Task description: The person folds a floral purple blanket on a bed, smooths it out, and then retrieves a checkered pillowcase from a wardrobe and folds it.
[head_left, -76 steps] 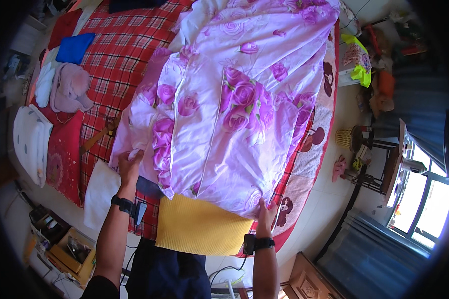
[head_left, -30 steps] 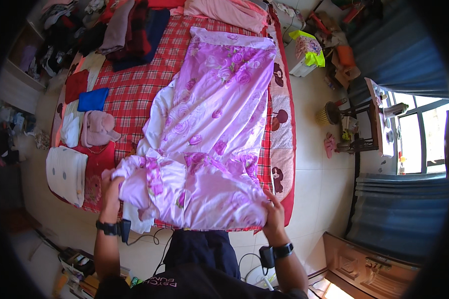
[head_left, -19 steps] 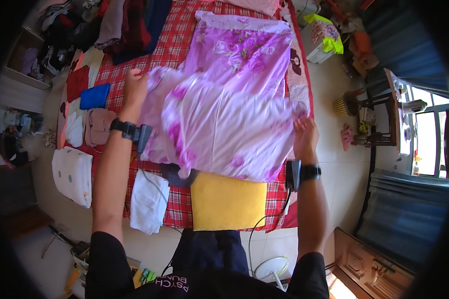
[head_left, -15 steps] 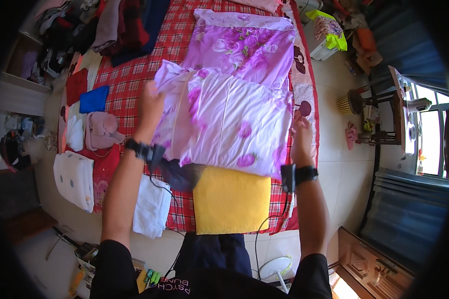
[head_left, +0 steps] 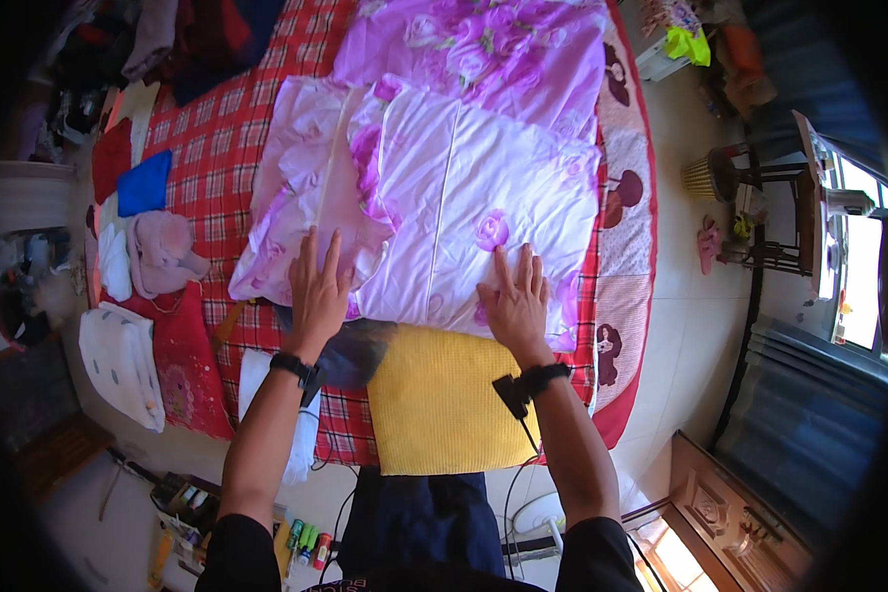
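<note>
As floral cloth [head_left: 419, 168] lies doubled, upper layer [head_left: 414, 212], long axis left-to-right

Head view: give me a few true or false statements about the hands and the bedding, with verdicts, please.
1. The left hand and the right hand both rest on the flowered sheet. True.

2. The right hand is closed in a fist. False: its fingers are stretched out over the sheet.

3. A blue cloth lies to the left of the flowered sheet. True.

4. The cloth at the sheet's near edge, between the forearms, is green. False: it is a yellow cloth.

5. The bed is covered in plain white. False: it has a red plaid cover.
</note>
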